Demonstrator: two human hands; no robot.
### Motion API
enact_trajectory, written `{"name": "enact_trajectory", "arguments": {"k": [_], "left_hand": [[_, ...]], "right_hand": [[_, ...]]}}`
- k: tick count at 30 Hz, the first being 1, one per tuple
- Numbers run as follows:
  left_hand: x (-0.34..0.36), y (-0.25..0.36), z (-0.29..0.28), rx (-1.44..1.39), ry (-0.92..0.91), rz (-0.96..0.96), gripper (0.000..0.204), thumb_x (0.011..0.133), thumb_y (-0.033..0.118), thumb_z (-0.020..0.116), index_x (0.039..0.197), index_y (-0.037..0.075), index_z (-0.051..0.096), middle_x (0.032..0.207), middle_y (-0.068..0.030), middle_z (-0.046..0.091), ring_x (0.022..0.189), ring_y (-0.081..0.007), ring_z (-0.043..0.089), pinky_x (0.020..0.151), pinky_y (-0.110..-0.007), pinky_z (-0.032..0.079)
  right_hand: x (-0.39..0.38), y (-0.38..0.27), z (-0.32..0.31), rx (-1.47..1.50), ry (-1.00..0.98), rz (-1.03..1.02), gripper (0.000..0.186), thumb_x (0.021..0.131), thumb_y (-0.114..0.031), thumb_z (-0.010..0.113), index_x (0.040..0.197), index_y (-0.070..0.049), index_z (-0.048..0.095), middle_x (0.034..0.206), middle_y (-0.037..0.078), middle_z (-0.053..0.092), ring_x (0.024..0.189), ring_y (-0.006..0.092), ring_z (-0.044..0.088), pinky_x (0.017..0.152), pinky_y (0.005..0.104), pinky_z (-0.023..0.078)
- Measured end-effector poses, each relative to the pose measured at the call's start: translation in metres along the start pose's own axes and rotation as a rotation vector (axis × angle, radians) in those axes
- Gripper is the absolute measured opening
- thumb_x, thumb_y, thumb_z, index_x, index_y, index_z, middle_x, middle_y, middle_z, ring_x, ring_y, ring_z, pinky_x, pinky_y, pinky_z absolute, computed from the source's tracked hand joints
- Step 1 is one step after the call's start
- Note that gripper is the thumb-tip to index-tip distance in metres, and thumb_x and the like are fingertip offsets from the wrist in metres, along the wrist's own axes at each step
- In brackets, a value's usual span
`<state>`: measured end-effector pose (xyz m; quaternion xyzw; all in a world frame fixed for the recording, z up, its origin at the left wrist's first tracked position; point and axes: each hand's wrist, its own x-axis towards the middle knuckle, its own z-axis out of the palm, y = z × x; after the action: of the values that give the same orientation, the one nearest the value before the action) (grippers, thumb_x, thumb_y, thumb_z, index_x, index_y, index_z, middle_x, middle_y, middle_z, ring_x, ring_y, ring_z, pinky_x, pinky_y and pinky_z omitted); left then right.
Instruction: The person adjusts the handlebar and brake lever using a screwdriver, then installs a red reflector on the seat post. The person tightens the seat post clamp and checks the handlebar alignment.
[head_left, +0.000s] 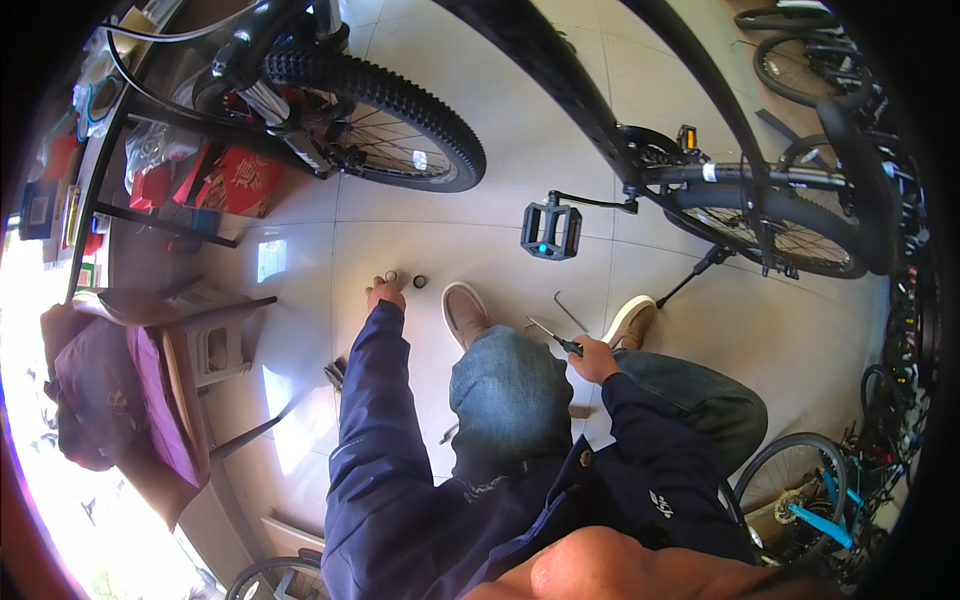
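At the fingertips of my left hand (pixel 385 294), down at the tiled floor, is a small pale ring (pixel 391 276); the fingers are closed on it. A black ring (pixel 420 282) lies on the floor just to the right of that hand. My right hand (pixel 596 360) grips a screwdriver (pixel 571 347) by its dark green handle, the thin shaft pointing forward and left. Beyond its tip, a bent hex key (pixel 570 312) rests on the tiles. A black bicycle (pixel 600 120) stands ahead of me, its flat pedal (pixel 551 232) hanging over the floor.
The bicycle's front wheel (pixel 420 130) is ahead left, and its kickstand (pixel 690 272) reaches the floor near my right shoe (pixel 632 322). A chair with a purple cloth (pixel 165 400) stands left. Red bags (pixel 240 180) sit under a table. More bicycles (pixel 800 490) line the right.
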<state>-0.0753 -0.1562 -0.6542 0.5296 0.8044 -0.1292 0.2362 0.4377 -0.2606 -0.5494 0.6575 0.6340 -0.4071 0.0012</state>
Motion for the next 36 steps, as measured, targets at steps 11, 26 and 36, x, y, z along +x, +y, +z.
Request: {"name": "enact_trajectory", "arguments": {"k": [11,26,36], "left_hand": [[-0.150,0.079,-0.151,-1.817,0.133,0.419,0.022,0.095,-0.001,0.074,0.113,0.005,0.063,0.100,-0.0084,0.071,0.090,-0.0172,0.069,0.086,-0.032,0.060],[-0.307,0.399,-0.358,-2.187,-0.827,0.914,0.019,0.105,0.022,0.065,0.110,0.005,0.069,0.109,-0.0097,0.072,0.117,-0.0267,0.066,0.097,-0.038,0.061],[-0.301,0.418,-0.331,-2.165,-0.791,1.053,0.031,0.107,0.020,0.062,0.133,0.004,0.061,0.132,-0.0109,0.065,0.128,-0.0270,0.062,0.106,-0.035,0.056]], "right_hand": [[-0.110,-0.107,-0.250,0.237,0.285,-0.434,0.036,0.088,-0.012,0.075,0.121,-0.003,0.069,0.101,0.019,0.074,0.092,0.0317,0.073,0.084,0.0370,0.056],[-0.187,-0.093,-0.355,1.164,0.470,-0.686,0.032,0.106,-0.015,0.062,0.135,-0.003,0.061,0.105,0.011,0.074,0.070,0.0063,0.058,0.055,0.0211,0.046],[-0.190,-0.077,-0.356,1.073,0.484,-0.625,0.030,0.106,-0.015,0.060,0.133,-0.002,0.062,0.102,0.010,0.074,0.064,0.0044,0.054,0.053,0.0198,0.042]]}}
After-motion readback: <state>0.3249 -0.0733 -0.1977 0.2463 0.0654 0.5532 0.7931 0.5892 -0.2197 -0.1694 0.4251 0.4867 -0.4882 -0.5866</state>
